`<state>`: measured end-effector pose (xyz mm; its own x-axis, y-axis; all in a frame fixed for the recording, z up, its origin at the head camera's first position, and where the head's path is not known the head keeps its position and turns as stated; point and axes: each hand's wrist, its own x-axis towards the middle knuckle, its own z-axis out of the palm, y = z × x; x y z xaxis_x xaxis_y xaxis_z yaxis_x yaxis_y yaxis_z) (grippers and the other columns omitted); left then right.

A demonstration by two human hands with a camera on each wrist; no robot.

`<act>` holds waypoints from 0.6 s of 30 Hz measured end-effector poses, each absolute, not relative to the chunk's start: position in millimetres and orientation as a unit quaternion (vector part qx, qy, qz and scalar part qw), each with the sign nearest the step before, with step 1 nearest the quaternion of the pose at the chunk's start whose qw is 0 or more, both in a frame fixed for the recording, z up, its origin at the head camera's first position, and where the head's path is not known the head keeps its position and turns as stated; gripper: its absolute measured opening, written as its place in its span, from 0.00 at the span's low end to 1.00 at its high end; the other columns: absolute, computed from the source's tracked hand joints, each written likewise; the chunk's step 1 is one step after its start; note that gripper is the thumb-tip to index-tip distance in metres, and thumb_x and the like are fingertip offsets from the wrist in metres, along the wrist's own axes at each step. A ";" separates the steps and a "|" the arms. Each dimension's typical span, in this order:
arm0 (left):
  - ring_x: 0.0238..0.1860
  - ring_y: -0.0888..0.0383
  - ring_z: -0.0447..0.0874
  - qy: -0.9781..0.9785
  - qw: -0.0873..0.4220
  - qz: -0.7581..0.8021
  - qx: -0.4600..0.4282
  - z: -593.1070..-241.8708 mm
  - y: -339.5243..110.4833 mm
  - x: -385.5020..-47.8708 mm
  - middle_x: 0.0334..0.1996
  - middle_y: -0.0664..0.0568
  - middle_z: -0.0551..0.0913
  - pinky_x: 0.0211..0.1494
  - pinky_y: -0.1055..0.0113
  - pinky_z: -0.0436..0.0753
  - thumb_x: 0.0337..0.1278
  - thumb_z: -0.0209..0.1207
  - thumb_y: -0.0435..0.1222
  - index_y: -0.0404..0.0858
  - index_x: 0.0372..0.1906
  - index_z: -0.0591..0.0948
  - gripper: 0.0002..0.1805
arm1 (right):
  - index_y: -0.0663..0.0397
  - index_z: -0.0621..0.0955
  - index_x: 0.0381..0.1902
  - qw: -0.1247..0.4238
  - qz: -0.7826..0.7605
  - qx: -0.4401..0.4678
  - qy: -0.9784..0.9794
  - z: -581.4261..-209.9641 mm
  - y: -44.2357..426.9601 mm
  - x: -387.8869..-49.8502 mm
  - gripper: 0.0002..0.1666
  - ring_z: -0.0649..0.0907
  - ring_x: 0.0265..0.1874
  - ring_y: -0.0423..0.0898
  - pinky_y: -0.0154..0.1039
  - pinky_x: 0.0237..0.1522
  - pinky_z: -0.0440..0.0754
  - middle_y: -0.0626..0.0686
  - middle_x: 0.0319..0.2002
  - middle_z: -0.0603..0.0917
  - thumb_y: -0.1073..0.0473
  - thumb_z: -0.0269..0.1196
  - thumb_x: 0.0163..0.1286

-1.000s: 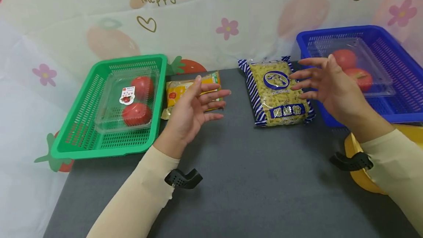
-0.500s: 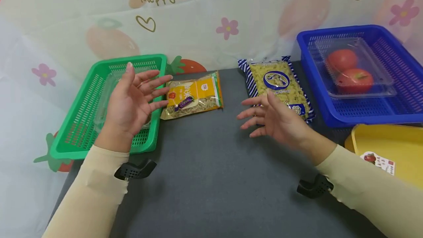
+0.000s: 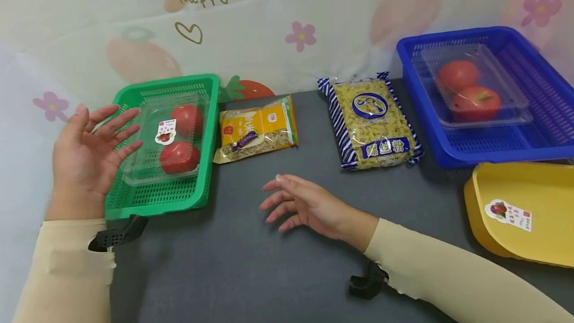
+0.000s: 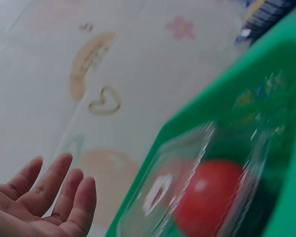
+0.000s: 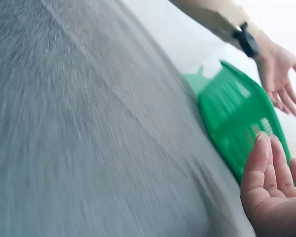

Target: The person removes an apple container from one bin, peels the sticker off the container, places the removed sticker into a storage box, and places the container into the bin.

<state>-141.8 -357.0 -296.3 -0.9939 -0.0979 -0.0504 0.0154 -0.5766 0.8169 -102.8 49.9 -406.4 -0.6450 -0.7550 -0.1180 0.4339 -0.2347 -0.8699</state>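
My left hand (image 3: 91, 156) hovers at the left side of the green basket (image 3: 157, 209), palm turned inward, fingers spread and holding nothing. Inside that basket lies a clear plastic box (image 3: 142, 161) with two red tomatoes (image 3: 179, 157) and a small label. Over the middle of the table my right hand (image 3: 314, 208) hangs with loosely bent fingers and nothing in them. Behind it lie a yellow-and-clear food packet (image 3: 257, 128) and, farther right, a blue-striped bag of noodles (image 3: 374, 123). The left wrist view shows a tomato (image 4: 209, 197) in its box close by.
At the back right stands a blue basket (image 3: 448, 151) holding another clear box (image 3: 506, 108) with two tomatoes (image 3: 475, 103). A yellow tray (image 3: 547, 208) with a label inside sits in front of it. A patterned cloth (image 3: 264, 24) hangs behind the grey table (image 3: 251, 273).
Both hands have moved left: the left from before the yellow packet to the green basket's left side, the right from beside the blue basket to mid-table. The baskets and packets have stayed put.
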 end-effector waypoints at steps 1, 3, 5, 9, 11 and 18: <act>0.63 0.40 0.82 -0.459 0.044 -0.886 0.054 -295.4 -364.1 -142.0 0.64 0.37 0.85 0.55 0.51 0.87 0.82 0.59 0.46 0.33 0.64 0.79 0.21 | 0.69 0.64 0.79 0.393 -0.769 -0.165 0.477 -407.8 43.8 -100.6 0.41 0.86 0.52 0.54 0.48 0.49 0.87 0.60 0.58 0.84 0.39 0.49 0.89; 0.61 0.42 0.83 -0.460 0.064 -0.883 0.071 -294.4 -376.1 -143.0 0.61 0.37 0.87 0.53 0.52 0.88 0.80 0.61 0.46 0.35 0.63 0.79 0.21 | 0.69 0.64 0.79 0.403 -0.770 -0.163 0.467 -410.8 32.2 -96.4 0.39 0.87 0.51 0.53 0.47 0.49 0.87 0.59 0.57 0.84 0.42 0.50 0.88; 0.60 0.42 0.85 -0.456 0.079 -0.882 0.088 -294.8 -385.4 -143.4 0.59 0.38 0.88 0.51 0.53 0.88 0.79 0.63 0.46 0.35 0.62 0.79 0.21 | 0.67 0.66 0.77 0.412 -0.771 -0.160 0.458 -412.8 20.9 -92.8 0.37 0.87 0.51 0.52 0.46 0.48 0.87 0.59 0.57 0.85 0.42 0.51 0.88; 0.56 0.41 0.87 -0.444 0.099 -0.883 0.115 -298.3 -399.2 -142.8 0.56 0.38 0.89 0.48 0.51 0.89 0.78 0.65 0.47 0.35 0.61 0.80 0.21 | 0.64 0.70 0.74 0.424 -0.771 -0.154 0.449 -414.2 -3.7 -89.1 0.33 0.87 0.50 0.51 0.45 0.47 0.88 0.59 0.56 0.85 0.43 0.53 0.88; 0.55 0.41 0.88 -0.437 0.105 -0.884 0.125 -299.9 -405.0 -141.7 0.56 0.37 0.89 0.47 0.51 0.89 0.78 0.65 0.46 0.35 0.61 0.80 0.21 | 0.64 0.70 0.73 0.425 -0.771 -0.154 0.448 -412.8 -17.3 -88.8 0.32 0.88 0.50 0.51 0.45 0.47 0.88 0.57 0.55 0.86 0.45 0.54 0.88; 0.53 0.42 0.88 -0.446 0.105 -0.879 0.128 -303.2 -415.5 -141.6 0.55 0.38 0.89 0.47 0.51 0.89 0.76 0.67 0.45 0.36 0.61 0.80 0.21 | 0.57 0.76 0.63 0.402 -0.788 -0.141 0.445 -408.1 -65.8 -95.0 0.18 0.89 0.47 0.48 0.43 0.46 0.89 0.56 0.52 0.87 0.51 0.60 0.87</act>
<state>-141.6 -415.5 -303.2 -0.9453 -0.2987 -0.1310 0.0706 -0.5795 0.8119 -95.0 -65.8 -408.1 -0.6374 -0.7584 -0.1361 0.5085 -0.2814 -0.8138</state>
